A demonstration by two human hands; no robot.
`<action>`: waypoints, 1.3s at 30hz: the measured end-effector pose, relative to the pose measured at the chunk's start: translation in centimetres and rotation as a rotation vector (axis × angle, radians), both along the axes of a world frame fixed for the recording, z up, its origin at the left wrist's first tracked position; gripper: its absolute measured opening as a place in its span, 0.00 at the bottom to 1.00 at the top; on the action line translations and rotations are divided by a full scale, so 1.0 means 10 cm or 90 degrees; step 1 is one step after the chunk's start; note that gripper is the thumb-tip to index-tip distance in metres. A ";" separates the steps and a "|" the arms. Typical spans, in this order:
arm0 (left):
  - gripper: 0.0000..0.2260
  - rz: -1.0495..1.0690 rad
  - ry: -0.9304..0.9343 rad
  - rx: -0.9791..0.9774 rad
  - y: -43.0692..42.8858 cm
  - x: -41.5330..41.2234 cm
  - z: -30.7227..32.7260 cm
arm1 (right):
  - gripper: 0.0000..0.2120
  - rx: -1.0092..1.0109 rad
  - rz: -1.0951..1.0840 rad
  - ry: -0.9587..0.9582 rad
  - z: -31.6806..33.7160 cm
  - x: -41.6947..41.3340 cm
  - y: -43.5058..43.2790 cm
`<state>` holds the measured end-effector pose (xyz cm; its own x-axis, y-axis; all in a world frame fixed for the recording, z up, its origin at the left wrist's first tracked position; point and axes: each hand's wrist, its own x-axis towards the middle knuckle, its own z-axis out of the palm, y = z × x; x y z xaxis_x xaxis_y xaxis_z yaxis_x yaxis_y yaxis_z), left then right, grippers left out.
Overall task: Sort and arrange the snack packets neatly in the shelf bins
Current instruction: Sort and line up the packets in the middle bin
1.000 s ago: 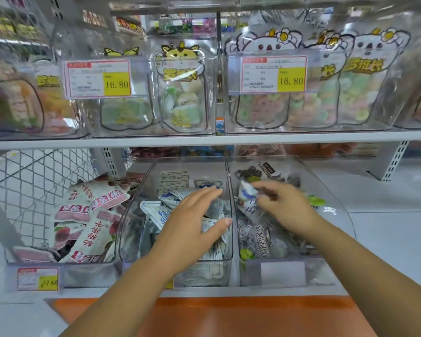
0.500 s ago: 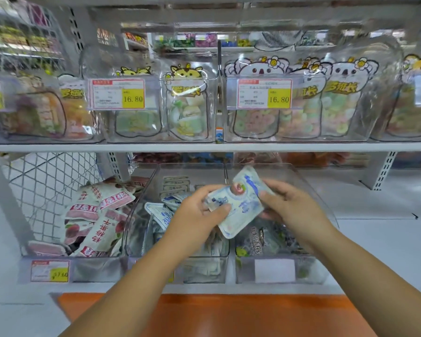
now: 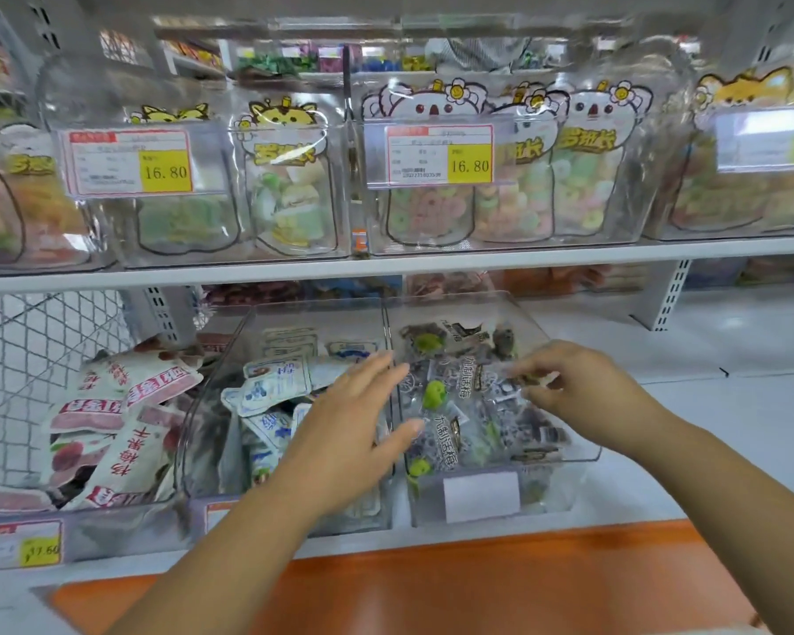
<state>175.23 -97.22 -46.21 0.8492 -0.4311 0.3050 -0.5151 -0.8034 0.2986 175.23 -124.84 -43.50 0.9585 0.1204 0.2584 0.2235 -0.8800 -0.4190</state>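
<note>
Left hand [image 3: 354, 423]: flat, fingers straight, holding nothing, over the divider between two clear bins.
Right hand [image 3: 583, 396]: at its 3 o'clock, fingertips pinching a small clear packet [image 3: 507, 388] inside the right bin [image 3: 578, 456].
Packet feel: likely light, crinkly and slippery; best pinched by a sealed edge.
Middle bin [image 3: 198, 451]: blue-white packets [image 3: 271, 387] jumbled, at the left hand's 9 o'clock.
Farther toward 9 o'clock: red-white packets [image 3: 111, 405], heaped.

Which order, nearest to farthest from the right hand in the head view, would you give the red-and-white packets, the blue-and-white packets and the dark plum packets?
From the right hand:
1. dark plum packets: right bin, directly under the hand, which pinches one.
2. blue-and-white packets: middle bin, beyond the left hand.
3. red-and-white packets: left bin, farthest.
</note>
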 end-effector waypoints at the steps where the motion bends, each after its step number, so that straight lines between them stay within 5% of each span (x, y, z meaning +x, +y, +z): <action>1: 0.29 -0.010 0.015 0.025 -0.03 0.01 -0.04 | 0.09 -0.020 0.030 -0.010 -0.02 0.02 0.05; 4: 0.28 -0.015 0.035 0.028 -0.01 0.07 -0.12 | 0.09 -0.117 0.117 -0.011 -0.16 0.13 0.25; 9: 0.29 -0.030 0.011 -0.002 0.02 0.09 -0.19 | 0.23 -0.285 0.117 0.092 -0.28 0.36 0.35; 11: 0.29 -0.035 0.010 -0.004 0.02 0.10 -0.20 | 0.27 -0.238 0.125 0.135 -0.29 0.40 0.35; 15: 0.29 -0.034 -0.008 0.031 0.02 0.12 -0.17 | 0.24 0.060 0.124 0.161 -0.06 0.38 0.23; 21: 0.27 -0.084 -0.062 0.054 -0.26 0.12 0.02 | 0.22 -0.102 0.060 0.084 0.20 0.30 -0.24; 25: 0.27 -0.191 0.033 0.123 -0.89 0.36 0.10 | 0.32 0.016 0.038 0.123 -0.02 0.24 -0.38; 30: 0.39 -0.236 0.162 0.248 -1.25 0.78 0.08 | 0.29 0.197 0.033 0.139 -0.27 0.20 -0.43; 39: 0.16 -0.159 0.109 0.379 -0.77 0.94 0.53 | 0.24 0.242 0.003 0.163 -0.30 0.18 -0.45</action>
<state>184.65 -104.92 -40.93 0.7172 -0.6741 -0.1768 -0.6919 -0.7190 -0.0652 177.03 -129.34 -46.50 0.9970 0.0669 0.0402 0.0741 -0.6523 -0.7543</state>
